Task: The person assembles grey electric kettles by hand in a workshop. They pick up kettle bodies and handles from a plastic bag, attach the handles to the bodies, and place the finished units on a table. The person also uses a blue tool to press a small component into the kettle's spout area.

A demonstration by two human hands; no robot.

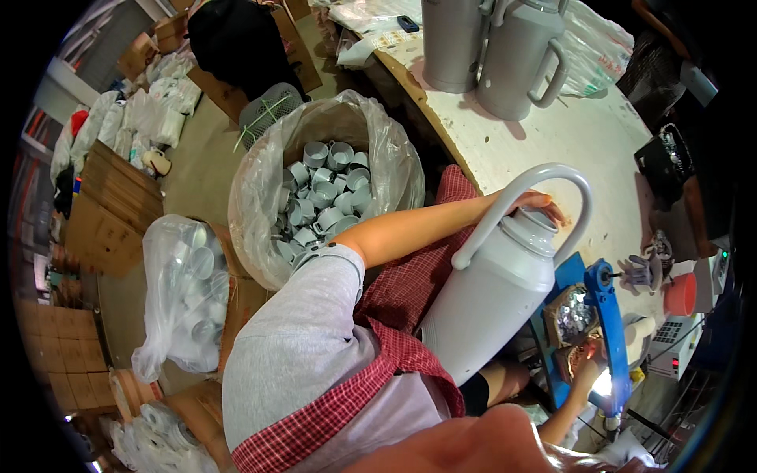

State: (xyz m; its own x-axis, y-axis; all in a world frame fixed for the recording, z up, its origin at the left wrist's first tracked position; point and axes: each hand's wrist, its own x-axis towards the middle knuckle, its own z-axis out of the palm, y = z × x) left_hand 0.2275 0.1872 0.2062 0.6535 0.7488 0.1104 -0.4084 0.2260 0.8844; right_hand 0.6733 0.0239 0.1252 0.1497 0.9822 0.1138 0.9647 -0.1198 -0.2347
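Observation:
A large grey vacuum jug [493, 296] with a hooped handle [538, 175] leans tilted across my lap, its open mouth toward the table. My left hand [542, 206] is closed on the jug's neck at the mouth, the arm passing behind the handle. Lower right, my right hand [585, 366] reaches into a small box of copper-coloured parts [569, 361] beside a blue machine frame [607, 331]. Its fingers are small and partly hidden among the parts, so their grip does not show. Next to that box sits another box holding shiny silver pieces [574, 317].
Two more grey jugs [512, 67] stand on the white table [505, 150]. A plastic-lined bin [244, 197] of grey cups stands left of it. A clear bag of cups [189, 292] and cardboard boxes [110, 205] fill the left. A red cup [680, 295] sits right of the machine.

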